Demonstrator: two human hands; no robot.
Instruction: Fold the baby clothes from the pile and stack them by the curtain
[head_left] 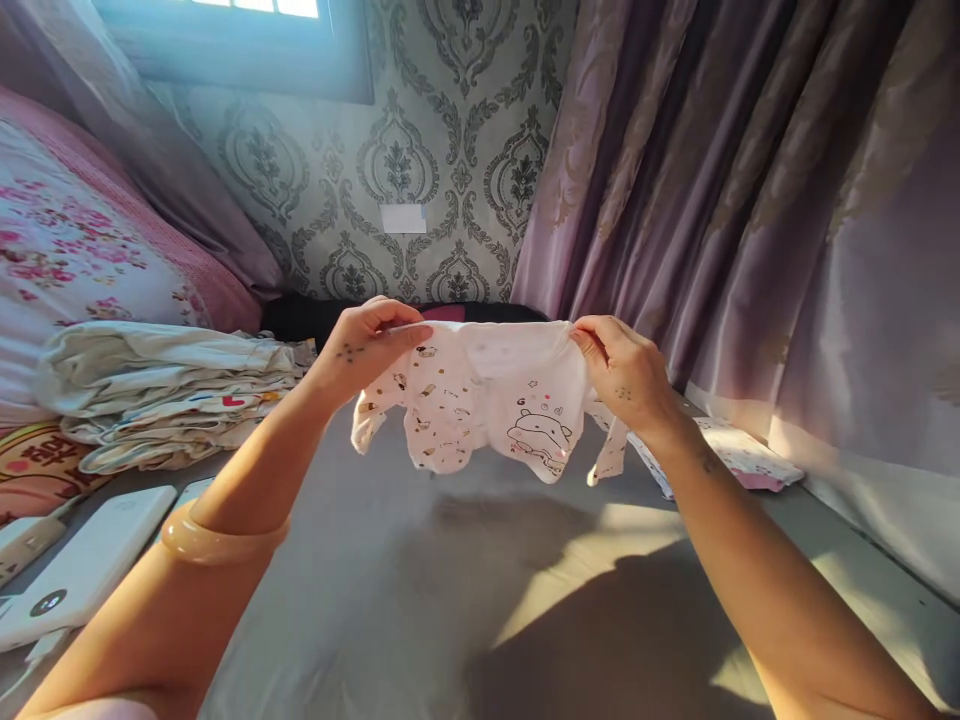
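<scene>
A small white baby shirt [495, 400], printed with little figures and a cartoon animal, hangs stretched between my two hands above a grey sheet [352, 600]. My left hand [375, 345] pinches its upper left end between thumb and fingers. At the upper right end, my right hand [619, 365] grips the cloth the same way. The top edge runs nearly straight from hand to hand. Short sleeves dangle at both sides, and the lower edge hangs free in the air.
To the left lies a stack of folded clothes [180, 390], with a white power bank [90, 570] and cable nearer me. Another folded printed garment [742, 450] lies at right, beside purple curtains [675, 180]. A floral pillow [82, 230] leans at far left.
</scene>
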